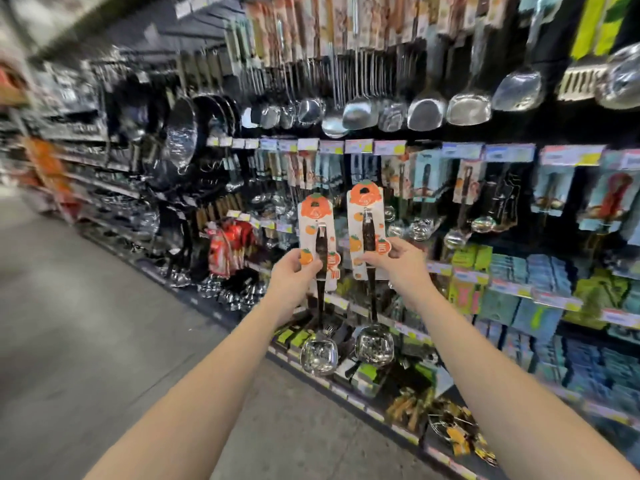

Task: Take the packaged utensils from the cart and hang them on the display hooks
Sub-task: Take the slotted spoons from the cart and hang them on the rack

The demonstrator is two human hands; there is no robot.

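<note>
Each hand holds one packaged steel ladle upright in front of the display wall. My left hand (pixel 294 277) grips the left ladle (pixel 318 244) by its white card with orange fruit print; the shiny bowl hangs below at knee height of the shelving. My right hand (pixel 398 261) pinches the right ladle (pixel 366 230) by its matching card, held slightly higher. Both card tops, each with a hang hole, sit just under the middle row of display hooks (pixel 349 157). The cart is out of view.
Racks of hanging spatulas and ladles (pixel 429 105) fill the wall above. Pans (pixel 187 133) hang to the left. Boxed goods (pixel 554 306) line the lower right shelves. The grey aisle floor (pixel 86 323) stretches to the left.
</note>
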